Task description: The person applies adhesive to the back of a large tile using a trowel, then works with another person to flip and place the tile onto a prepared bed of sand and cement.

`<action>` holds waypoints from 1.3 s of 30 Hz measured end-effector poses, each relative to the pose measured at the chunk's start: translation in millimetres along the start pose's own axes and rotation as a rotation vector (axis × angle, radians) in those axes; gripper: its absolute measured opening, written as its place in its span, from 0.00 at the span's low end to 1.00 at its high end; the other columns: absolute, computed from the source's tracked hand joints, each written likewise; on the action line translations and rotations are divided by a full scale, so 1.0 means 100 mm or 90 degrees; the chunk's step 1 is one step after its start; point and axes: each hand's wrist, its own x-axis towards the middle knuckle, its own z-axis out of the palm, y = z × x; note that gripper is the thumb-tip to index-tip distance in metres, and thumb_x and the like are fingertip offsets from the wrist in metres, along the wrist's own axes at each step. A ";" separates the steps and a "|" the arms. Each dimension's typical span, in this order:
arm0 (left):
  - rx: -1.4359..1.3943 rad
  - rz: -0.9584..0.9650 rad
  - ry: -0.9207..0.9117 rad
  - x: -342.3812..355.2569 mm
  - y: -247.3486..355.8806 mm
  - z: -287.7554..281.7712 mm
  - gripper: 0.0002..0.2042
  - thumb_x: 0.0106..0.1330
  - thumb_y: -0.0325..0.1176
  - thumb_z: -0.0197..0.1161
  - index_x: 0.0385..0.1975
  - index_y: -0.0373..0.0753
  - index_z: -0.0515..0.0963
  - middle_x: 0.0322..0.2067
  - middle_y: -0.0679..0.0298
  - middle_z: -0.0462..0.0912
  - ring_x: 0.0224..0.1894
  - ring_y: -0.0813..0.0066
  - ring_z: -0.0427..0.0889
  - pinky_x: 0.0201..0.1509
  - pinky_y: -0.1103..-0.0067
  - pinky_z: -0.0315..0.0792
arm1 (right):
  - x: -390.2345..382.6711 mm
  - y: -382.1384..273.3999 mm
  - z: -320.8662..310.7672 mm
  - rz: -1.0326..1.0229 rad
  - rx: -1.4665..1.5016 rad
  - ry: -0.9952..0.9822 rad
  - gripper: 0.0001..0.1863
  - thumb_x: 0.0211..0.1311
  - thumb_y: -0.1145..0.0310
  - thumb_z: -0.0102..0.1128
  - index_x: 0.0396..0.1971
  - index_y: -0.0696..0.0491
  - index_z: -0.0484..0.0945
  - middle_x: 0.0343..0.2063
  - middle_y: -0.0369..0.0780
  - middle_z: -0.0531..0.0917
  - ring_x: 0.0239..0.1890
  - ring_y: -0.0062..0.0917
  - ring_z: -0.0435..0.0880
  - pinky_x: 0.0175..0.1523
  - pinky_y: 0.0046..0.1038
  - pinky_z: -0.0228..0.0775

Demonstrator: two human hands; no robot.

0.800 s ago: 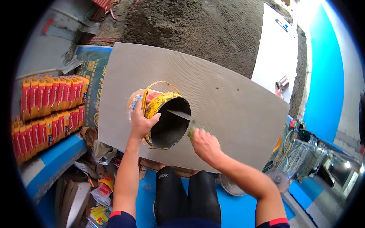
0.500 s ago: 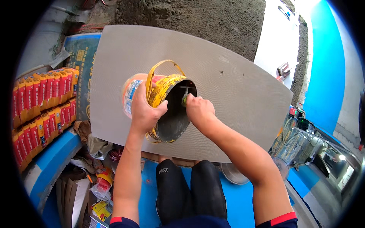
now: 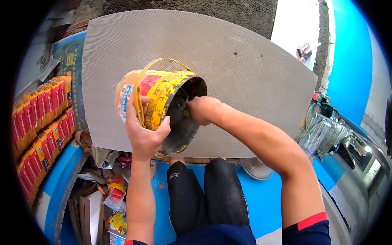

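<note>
Bucket [image 3: 157,104], yellow and orange with a bail handle, now tipped on its side above the grey tile [image 3: 245,61], mouth turned to the person's right. Compared with a moment earlier, the right hand [image 3: 202,109] has gone from the rim into the opening, which suggests scraping out of the last contents; its fingers are hidden, so their state cannot be told. Left hand [image 3: 143,132] clasps the wall, fingers wrapped tight. Interior shows a dark grey coating.
</note>
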 end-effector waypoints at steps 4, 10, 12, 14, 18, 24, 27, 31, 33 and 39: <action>0.019 0.020 0.013 0.05 -0.03 -0.04 0.26 0.45 0.22 0.69 0.46 0.37 0.68 0.37 0.68 0.67 0.38 0.82 0.67 0.45 0.85 0.65 | 0.01 0.04 0.05 -0.079 0.020 -0.040 0.15 0.48 0.72 0.61 0.39 0.59 0.83 0.38 0.48 0.85 0.40 0.37 0.86 0.42 0.35 0.80; 0.011 0.007 -0.012 0.04 0.07 0.07 0.26 0.48 0.25 0.67 0.50 0.37 0.67 0.42 0.64 0.71 0.45 0.78 0.71 0.55 0.82 0.64 | 0.03 0.22 0.40 -0.135 0.170 -0.094 0.18 0.44 0.68 0.63 0.38 0.60 0.81 0.31 0.52 0.84 0.39 0.44 0.84 0.42 0.40 0.77; 0.030 0.008 -0.011 0.01 0.06 0.11 0.26 0.48 0.24 0.67 0.50 0.37 0.66 0.42 0.64 0.71 0.45 0.78 0.71 0.55 0.83 0.64 | -0.04 0.23 0.44 -0.160 0.254 -0.123 0.18 0.44 0.68 0.63 0.37 0.60 0.80 0.27 0.51 0.84 0.35 0.44 0.84 0.39 0.40 0.76; 0.047 -0.001 -0.005 -0.01 0.10 0.17 0.26 0.48 0.24 0.68 0.49 0.37 0.66 0.42 0.64 0.71 0.45 0.79 0.71 0.55 0.82 0.64 | -0.16 0.26 0.45 -0.186 0.351 -0.142 0.16 0.44 0.68 0.63 0.34 0.60 0.78 0.18 0.46 0.81 0.23 0.38 0.82 0.30 0.37 0.73; 0.072 -0.009 -0.009 -0.01 0.11 0.37 0.28 0.46 0.21 0.68 0.48 0.37 0.65 0.41 0.65 0.68 0.44 0.80 0.70 0.51 0.84 0.66 | -0.29 0.52 0.67 -0.255 0.515 -0.155 0.13 0.45 0.69 0.60 0.33 0.58 0.75 0.15 0.40 0.77 0.16 0.25 0.77 0.24 0.28 0.70; 0.102 0.002 -0.012 -0.03 0.10 0.60 0.28 0.46 0.22 0.71 0.47 0.36 0.63 0.40 0.65 0.66 0.44 0.78 0.69 0.52 0.82 0.66 | -0.68 0.98 1.22 -0.283 0.560 0.098 0.17 0.45 0.67 0.61 0.38 0.55 0.76 0.21 0.44 0.81 0.24 0.38 0.81 0.34 0.36 0.73; 0.160 0.018 -0.002 0.00 0.10 0.68 0.28 0.46 0.22 0.71 0.47 0.36 0.63 0.41 0.64 0.66 0.44 0.77 0.69 0.52 0.81 0.66 | -1.04 1.24 1.42 -0.195 0.557 0.188 0.17 0.45 0.66 0.61 0.38 0.54 0.76 0.25 0.47 0.83 0.29 0.47 0.81 0.38 0.39 0.74; 0.249 0.074 0.006 0.01 0.01 0.84 0.28 0.44 0.25 0.72 0.45 0.35 0.64 0.39 0.60 0.70 0.41 0.71 0.73 0.49 0.77 0.69 | -1.35 1.62 1.80 0.016 0.498 0.304 0.14 0.47 0.67 0.62 0.35 0.54 0.76 0.30 0.49 0.83 0.32 0.51 0.81 0.39 0.42 0.74; 0.245 0.074 0.002 -0.01 0.00 0.96 0.27 0.46 0.23 0.71 0.46 0.36 0.64 0.40 0.63 0.68 0.43 0.74 0.70 0.51 0.79 0.67 | -1.33 1.83 2.06 0.128 0.337 0.398 0.13 0.48 0.68 0.64 0.34 0.54 0.73 0.29 0.47 0.82 0.31 0.48 0.81 0.35 0.43 0.74; 0.247 0.064 0.010 -0.01 0.06 0.93 0.26 0.47 0.23 0.71 0.45 0.37 0.64 0.39 0.64 0.66 0.44 0.76 0.69 0.53 0.80 0.66 | -1.35 1.85 2.27 0.213 0.099 0.643 0.14 0.45 0.70 0.66 0.32 0.51 0.72 0.24 0.40 0.78 0.25 0.38 0.82 0.27 0.37 0.73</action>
